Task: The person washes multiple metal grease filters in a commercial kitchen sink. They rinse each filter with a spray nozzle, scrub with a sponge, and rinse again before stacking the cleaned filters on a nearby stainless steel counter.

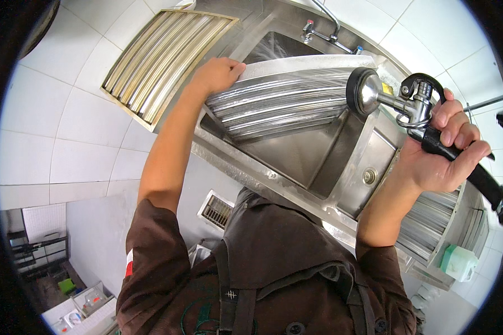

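My left hand [221, 75] grips the upper left corner of a metal baffle grease filter [285, 100], which leans tilted inside a stainless-steel sink basin [314, 155]. Its ridged face looks wet. In my right hand [448, 142] is a pre-rinse spray gun [419, 104], held by its black handle, with fingers around the lever. The round black-rimmed spray head points left at the filter, and water streaks across the ridges. Spray also splashes in the basin behind the filter's top edge.
A yellowish baffle filter [172, 63] rests on the left drainboard. A faucet [331, 35] stands behind the basin. To the right are a shallow basin with a drain [369, 176], more baffle filters [429, 222] and a green-tinted plastic jug [459, 263]. A floor drain grate [218, 210] lies below.
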### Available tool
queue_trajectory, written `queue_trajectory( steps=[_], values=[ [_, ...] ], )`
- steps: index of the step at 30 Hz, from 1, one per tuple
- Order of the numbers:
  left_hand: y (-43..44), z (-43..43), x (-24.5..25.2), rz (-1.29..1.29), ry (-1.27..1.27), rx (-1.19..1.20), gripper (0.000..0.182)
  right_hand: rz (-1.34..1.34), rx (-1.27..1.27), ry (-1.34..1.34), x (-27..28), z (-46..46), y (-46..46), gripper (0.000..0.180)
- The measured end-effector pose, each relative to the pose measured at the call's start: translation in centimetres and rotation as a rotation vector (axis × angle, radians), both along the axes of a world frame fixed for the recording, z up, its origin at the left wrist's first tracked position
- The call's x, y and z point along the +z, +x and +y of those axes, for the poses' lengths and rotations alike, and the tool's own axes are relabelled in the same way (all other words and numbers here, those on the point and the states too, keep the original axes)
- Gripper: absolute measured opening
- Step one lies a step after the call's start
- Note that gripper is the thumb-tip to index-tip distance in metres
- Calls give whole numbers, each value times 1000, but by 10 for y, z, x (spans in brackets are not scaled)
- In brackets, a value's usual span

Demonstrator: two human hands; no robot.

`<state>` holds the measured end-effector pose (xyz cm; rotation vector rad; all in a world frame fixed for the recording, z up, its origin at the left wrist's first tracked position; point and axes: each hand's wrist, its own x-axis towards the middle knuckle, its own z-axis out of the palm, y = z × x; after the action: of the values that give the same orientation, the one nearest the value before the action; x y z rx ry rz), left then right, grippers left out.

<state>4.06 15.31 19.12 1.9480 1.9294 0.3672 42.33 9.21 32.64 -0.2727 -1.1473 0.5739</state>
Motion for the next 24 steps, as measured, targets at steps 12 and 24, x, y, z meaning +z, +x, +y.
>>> queue_trajectory(
  steps=[12, 24],
  values=[
    [133, 36, -35, 352, 492, -308, 55, 29, -291, -3, 6, 13, 15, 46],
    [9, -40, -1, 183, 547, 9, 56, -223, -1436, 237, -71, 31, 115, 47]
  ],
)
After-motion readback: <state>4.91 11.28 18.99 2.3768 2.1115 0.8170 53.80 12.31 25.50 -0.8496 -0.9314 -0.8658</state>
